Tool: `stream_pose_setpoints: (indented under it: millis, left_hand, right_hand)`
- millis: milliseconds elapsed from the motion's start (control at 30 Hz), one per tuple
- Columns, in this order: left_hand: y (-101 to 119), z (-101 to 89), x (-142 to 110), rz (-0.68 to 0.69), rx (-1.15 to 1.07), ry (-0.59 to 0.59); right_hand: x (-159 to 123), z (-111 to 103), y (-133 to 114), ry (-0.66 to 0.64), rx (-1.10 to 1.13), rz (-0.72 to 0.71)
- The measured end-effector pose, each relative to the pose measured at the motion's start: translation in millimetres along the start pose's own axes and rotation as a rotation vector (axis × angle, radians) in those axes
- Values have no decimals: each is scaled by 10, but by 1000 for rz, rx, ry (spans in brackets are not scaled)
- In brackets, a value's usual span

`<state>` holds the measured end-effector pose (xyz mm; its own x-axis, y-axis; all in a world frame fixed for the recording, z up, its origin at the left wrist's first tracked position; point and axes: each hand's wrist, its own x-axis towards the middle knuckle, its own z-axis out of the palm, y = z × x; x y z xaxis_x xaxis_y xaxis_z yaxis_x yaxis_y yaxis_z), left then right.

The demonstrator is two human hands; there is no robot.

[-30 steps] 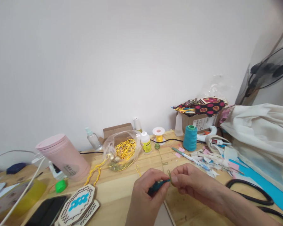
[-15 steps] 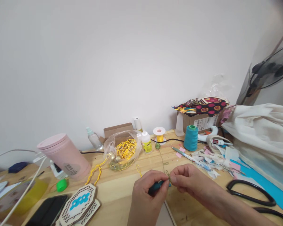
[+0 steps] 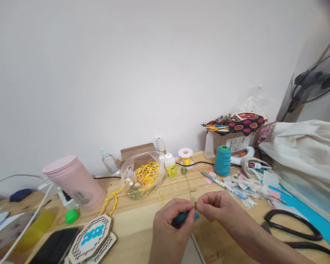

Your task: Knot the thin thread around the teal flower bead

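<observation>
My left hand [image 3: 172,223] is closed, thumb and forefinger pinching a thin green cord [image 3: 194,200]. Under its curled fingers sits a dark teal piece [image 3: 179,219], mostly covered, so its kind is unclear; a bit of brighter blue shows past the thumb. My right hand [image 3: 215,209] pinches the same cord just beside the left fingertips. Small loops stand up from the cord above the fingers. From there it runs back across the table to a little green ball of cord [image 3: 183,170].
Black-handled scissors [image 3: 293,229] lie at right, near paper scraps [image 3: 244,185] and a pen [image 3: 213,178]. Behind stand a teal thread cone [image 3: 222,161], a yellow cord spool [image 3: 186,160] and a glue bottle [image 3: 171,167]. Leftward are a pink tumbler [image 3: 77,183], octagonal wooden plaques [image 3: 92,234] and a phone [image 3: 55,245].
Both hands have shifted very slightly left, still pinching the green cord. A little more of the blue bit shows beside the left thumb.
</observation>
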<state>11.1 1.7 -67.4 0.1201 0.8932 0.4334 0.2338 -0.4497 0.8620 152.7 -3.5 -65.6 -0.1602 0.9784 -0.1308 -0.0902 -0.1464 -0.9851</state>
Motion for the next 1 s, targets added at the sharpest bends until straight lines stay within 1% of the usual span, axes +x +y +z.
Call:
stream_pose_setpoints:
  millis: [167,300,500,600,800,1000]
  left_hand:
    - [11,12,-4,-64,-34,10]
    - [23,14,1,-102,-61,14]
    - [61,4,4,-186,-99,5]
    - [68,6,6,-199,-106,11]
    - [48,29,7,-228,-150,36]
    - [39,31,9,-311,-199,59]
  right_hand:
    - [-7,-17,48,-104,199,81]
    - [-20,-24,46,-134,274,112]
    - [-17,-37,51,-126,223,77]
    - [-9,-37,73,-126,179,52]
    - [-14,-10,66,-91,147,30]
    - [-7,6,26,-52,117,18]
